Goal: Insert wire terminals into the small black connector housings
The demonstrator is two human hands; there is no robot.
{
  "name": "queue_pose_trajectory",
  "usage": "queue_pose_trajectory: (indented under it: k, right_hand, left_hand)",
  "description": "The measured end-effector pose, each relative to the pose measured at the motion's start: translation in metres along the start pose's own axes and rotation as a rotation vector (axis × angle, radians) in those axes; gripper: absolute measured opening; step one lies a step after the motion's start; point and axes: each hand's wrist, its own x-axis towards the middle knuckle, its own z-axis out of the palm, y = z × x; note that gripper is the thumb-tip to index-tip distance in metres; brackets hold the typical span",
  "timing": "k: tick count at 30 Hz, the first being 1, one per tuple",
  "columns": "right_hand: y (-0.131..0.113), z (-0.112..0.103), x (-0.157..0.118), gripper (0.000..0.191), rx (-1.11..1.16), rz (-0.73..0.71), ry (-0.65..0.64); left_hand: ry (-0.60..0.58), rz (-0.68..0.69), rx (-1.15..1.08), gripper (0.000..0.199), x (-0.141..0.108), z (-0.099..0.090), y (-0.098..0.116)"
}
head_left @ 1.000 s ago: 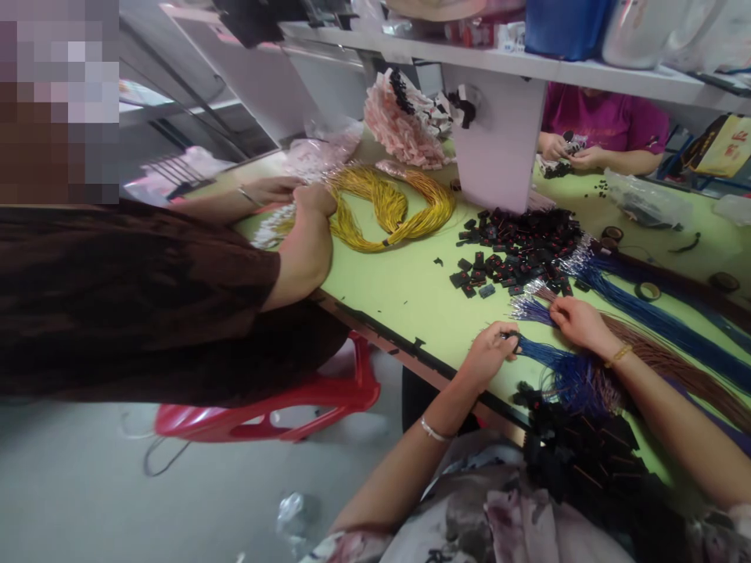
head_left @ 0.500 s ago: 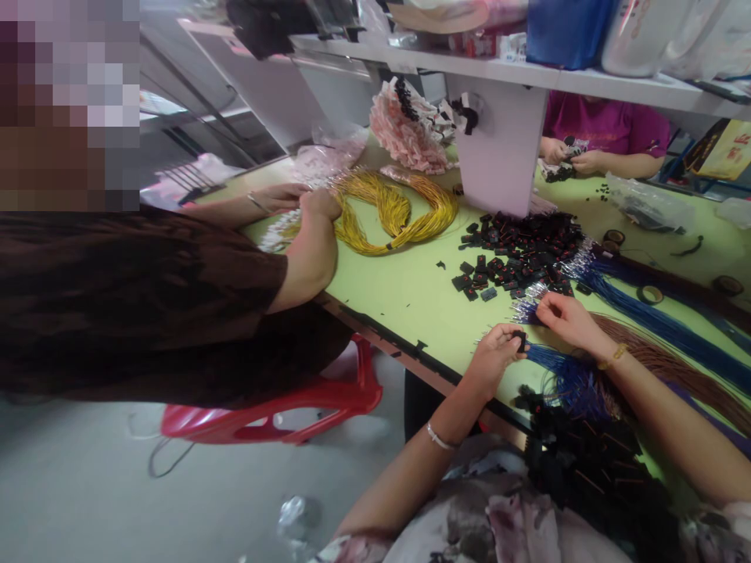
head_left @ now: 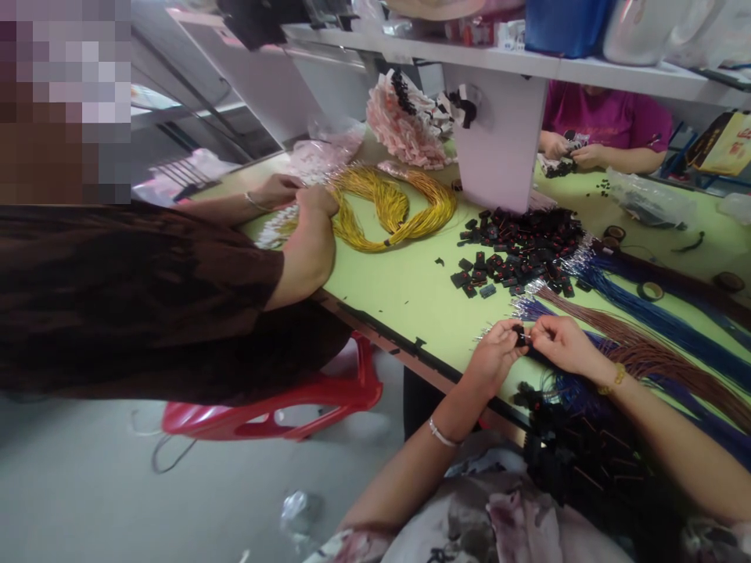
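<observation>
My left hand (head_left: 496,356) pinches a small black connector (head_left: 519,335) over the green table's front edge. Right beside it, my right hand (head_left: 555,340) has its thumb and fingers pressed together on a thin wire with a pale tip, at the connector's side. Blue wires (head_left: 578,391) hang below my hands. Behind them lie brown wires (head_left: 587,314) with silvery tips. A heap of black connectors (head_left: 522,242) is spread further back on the table. More black pieces (head_left: 592,461) are piled near my lap.
At the left, a person in dark clothes (head_left: 129,305) handles yellow wires (head_left: 381,207) beside a red stool (head_left: 328,399). Across the table another person (head_left: 610,125) holds small parts. A white post (head_left: 498,148) carries the shelf (head_left: 458,55). Tape rolls (head_left: 650,291) lie at the right.
My right hand has moved from the silvery wire tips down to the connector in my left hand. More of the brown wires shows behind it.
</observation>
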Motion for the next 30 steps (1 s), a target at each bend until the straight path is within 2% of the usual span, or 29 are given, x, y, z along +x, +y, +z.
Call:
queue_pose_trajectory:
  k: [12, 17, 25, 30]
  right_hand:
    - [-0.004, 0.004, -0.002, 0.017, -0.070, -0.004, 0.038]
    - [-0.007, 0.003, -0.003, 0.018, -0.083, -0.034, 0.015]
    - [-0.004, 0.006, -0.004, 0.015, -0.223, -0.230, 0.041]
    - [-0.003, 0.001, -0.003, 0.015, -0.178, -0.204, 0.018]
  left_hand:
    - [-0.020, -0.004, 0.034, 0.031, -0.002, 0.001, 0.002]
    - [0.035, 0.028, 0.093, 0.035, -0.005, 0.004, 0.000]
    - [0.152, 0.030, 0.128, 0.038, -0.004, 0.007, -0.004]
    - [0.163, 0.021, 0.135, 0.039, -0.002, 0.009, -0.001]
